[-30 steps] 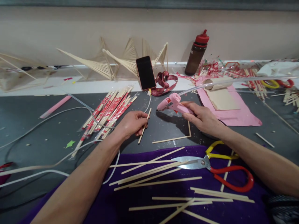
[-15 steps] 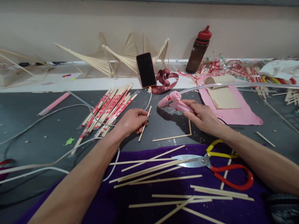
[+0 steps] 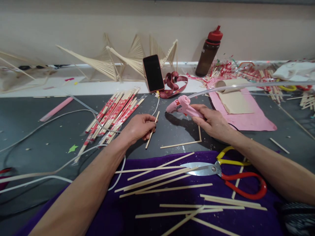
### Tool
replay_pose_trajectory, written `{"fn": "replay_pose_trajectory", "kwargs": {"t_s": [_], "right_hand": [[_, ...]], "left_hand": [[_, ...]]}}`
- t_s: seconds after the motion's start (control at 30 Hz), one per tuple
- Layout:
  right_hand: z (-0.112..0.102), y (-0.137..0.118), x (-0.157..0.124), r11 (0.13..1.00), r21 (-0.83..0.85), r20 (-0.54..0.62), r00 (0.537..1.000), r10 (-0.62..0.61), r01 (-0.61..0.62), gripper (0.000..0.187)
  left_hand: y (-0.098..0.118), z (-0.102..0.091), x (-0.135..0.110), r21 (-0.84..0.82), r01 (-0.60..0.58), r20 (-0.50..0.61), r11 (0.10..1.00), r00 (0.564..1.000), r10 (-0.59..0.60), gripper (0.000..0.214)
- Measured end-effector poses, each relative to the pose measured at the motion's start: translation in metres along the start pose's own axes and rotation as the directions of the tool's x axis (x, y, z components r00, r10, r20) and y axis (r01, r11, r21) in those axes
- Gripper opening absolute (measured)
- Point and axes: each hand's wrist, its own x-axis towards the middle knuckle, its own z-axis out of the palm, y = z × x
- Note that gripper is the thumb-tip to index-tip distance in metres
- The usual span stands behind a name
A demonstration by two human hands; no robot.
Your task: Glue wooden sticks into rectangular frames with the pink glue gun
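My left hand (image 3: pixel 142 127) pinches a short wooden stick (image 3: pixel 149 139) at a slant above the grey tabletop. My right hand (image 3: pixel 209 119) is closed around the handle of a pink hot glue gun (image 3: pixel 180 106); its nozzle points left toward the stick, with a gap between them. A long clear glue stick (image 3: pixel 236 86) trails from the back of the gun. Between my hands lies an L-shaped pair of joined sticks (image 3: pixel 180 144), its upright leg partly hidden by my right hand. Nearer me, scissors (image 3: pixel 209 169) with yellow and red handles lie across loose sticks (image 3: pixel 157 179).
Wrapped chopsticks (image 3: pixel 115 114) lie left of my left hand, with white cables (image 3: pixel 54 177) running near my left arm. Behind stand a phone (image 3: pixel 153 72), a lanyard (image 3: pixel 173 86), a bottle (image 3: pixel 209 52) and twisted stick models (image 3: pixel 98 64). A purple cloth (image 3: pixel 118 216) covers the front.
Almost nothing differs. Both hands keep their places with the stick and the glue gun, and the whole view has shifted very slightly.
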Motion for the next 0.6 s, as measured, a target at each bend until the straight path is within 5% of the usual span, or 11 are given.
{"fn": "replay_pose_trajectory", "kwargs": {"t_s": [0.6], "right_hand": [[0.0017, 0.0013, -0.0003, 1.0, 0.005, -0.012, 1.0, 0.021, -0.021, 0.04]], "left_hand": [[0.0001, 0.0003, -0.0014, 0.026, -0.006, 0.004, 1.0, 1.0, 0.006, 0.018]]}}
